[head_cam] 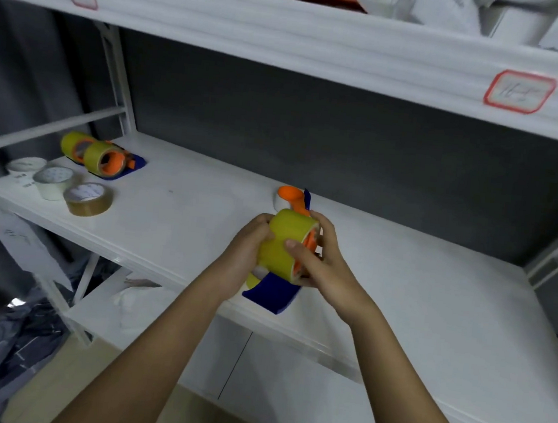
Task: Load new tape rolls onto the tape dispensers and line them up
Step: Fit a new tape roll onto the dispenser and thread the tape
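Both my hands hold a blue and orange tape dispenser point(271, 294) above the front of the white shelf point(399, 291). A yellow tape roll point(283, 242) sits on its orange hub. My left hand point(246, 252) grips the roll's left side. My right hand point(314, 252) wraps round its right side, thumb on the roll's face. Behind them stands another dispenser point(294, 199) with an orange hub and no yellow roll visible. At the far left, two loaded dispensers point(103, 158) lie side by side.
Three spare rolls lie at the left front of the shelf: a brown roll point(88, 199) and two white rolls point(52, 181). An upper shelf point(287, 41) with red-bordered labels overhangs. White uprights stand at both ends. Bags lie on the floor at the left.
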`<action>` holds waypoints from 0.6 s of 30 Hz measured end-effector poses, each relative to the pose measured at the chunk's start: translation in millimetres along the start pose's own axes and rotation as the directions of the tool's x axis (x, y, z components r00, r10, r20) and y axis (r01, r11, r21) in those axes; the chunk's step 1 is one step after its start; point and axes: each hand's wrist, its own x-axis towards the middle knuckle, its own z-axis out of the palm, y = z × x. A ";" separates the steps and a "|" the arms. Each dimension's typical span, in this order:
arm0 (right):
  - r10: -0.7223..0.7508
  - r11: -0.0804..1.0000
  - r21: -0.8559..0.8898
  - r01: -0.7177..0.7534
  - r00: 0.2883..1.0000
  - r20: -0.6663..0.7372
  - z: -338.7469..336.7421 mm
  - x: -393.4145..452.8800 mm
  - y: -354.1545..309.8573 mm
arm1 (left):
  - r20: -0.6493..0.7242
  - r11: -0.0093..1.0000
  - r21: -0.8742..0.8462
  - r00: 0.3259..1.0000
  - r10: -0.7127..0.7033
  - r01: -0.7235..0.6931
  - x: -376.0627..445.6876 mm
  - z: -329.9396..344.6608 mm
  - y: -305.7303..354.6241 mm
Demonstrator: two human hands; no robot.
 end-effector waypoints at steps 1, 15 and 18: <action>0.002 1.000 0.014 -0.002 1.000 -0.010 1.3 -0.1 -0.1 | -0.007 1.000 0.026 1.000 0.007 -0.007 -2.8 2.0 1.8; -0.361 0.776 -0.511 0.370 0.925 0.121 13.0 -14.3 7.8 | -0.058 0.996 -0.045 0.995 -0.082 0.079 -16.5 -6.0 4.8; -0.244 0.903 -0.345 0.256 0.967 0.078 17.7 -13.0 9.3 | -0.051 0.997 -0.053 0.997 -0.063 0.060 -18.8 -10.5 3.5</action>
